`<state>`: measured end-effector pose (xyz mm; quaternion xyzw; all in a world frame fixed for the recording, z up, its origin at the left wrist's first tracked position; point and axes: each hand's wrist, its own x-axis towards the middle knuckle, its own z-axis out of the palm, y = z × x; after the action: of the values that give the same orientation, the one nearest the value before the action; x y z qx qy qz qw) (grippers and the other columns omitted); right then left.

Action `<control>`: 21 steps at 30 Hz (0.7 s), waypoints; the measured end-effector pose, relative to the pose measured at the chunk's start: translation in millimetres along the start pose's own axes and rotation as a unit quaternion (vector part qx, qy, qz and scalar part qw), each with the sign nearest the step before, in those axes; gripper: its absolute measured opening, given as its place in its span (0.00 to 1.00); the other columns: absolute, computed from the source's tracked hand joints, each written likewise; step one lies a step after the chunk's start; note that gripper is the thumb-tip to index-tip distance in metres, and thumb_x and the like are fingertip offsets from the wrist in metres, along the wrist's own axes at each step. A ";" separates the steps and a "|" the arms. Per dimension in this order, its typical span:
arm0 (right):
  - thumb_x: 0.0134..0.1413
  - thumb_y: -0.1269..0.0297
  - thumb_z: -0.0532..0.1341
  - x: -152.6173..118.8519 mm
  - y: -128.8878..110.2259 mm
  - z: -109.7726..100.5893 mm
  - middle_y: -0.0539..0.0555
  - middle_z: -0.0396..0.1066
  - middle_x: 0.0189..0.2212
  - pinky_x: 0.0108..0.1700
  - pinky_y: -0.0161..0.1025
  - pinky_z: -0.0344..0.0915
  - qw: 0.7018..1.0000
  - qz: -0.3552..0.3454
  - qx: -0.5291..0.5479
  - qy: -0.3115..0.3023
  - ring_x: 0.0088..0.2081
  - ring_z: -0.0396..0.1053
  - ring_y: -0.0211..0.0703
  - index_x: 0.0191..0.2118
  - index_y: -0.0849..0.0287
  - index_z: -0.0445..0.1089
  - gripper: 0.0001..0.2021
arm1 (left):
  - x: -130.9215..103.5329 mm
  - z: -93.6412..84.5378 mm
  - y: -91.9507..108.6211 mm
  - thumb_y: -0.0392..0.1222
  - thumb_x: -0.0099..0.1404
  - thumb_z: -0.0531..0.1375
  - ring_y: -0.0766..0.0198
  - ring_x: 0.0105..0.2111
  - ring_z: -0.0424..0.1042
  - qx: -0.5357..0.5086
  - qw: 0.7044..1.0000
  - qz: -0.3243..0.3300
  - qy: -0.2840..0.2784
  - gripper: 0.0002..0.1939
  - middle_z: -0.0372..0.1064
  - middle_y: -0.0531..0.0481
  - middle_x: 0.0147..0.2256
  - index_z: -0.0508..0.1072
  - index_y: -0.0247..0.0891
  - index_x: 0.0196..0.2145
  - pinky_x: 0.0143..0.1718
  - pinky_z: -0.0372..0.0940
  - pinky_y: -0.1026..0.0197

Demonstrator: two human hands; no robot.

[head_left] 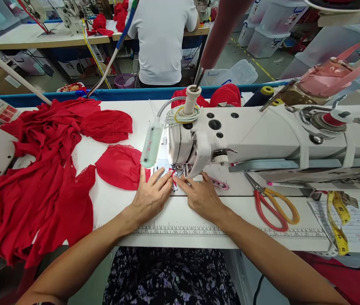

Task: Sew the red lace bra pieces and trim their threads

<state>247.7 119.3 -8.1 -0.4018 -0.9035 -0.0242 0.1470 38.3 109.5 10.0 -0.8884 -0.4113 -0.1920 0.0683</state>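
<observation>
Both my hands lie at the needle of a white sewing machine (230,131). My left hand (152,195) rests palm down with its fingers spread, fingertips beside the presser foot (180,167). A small red fabric piece (172,172) sits there, partly covered by my fingertips. From the other side, my right hand (203,198) reaches in with its index finger stretched out, its tip at the red piece; its other fingers are apart near the machine head. Left of my left hand lies a red lace-edged cup piece (119,167), its right end near the fingers.
A heap of red fabric (49,178) covers the table's left side. Scissors (273,203) with red and yellow handles lie at right, near a yellow tape measure (338,220). A pale green lamp (152,144) hangs by the needle. A person in a white shirt (160,38) sits ahead.
</observation>
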 end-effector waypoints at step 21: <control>0.53 0.83 0.50 -0.2 -0.2 0.9 0.57 0.72 0.33 0.49 0.49 0.56 0.999 0.020 0.004 -0.025 0.42 0.66 0.50 0.64 0.60 0.62 0.32 | -1.6 3.0 1.3 0.36 0.72 0.53 0.51 0.55 0.70 -0.032 0.999 -0.026 -0.017 0.14 0.74 0.40 0.53 0.70 0.35 0.54 0.64 0.35 0.22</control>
<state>247.5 119.2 -9.1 -0.4194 -0.8989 -0.0075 0.1268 39.1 108.3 6.6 -0.8822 -0.4290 -0.1919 0.0282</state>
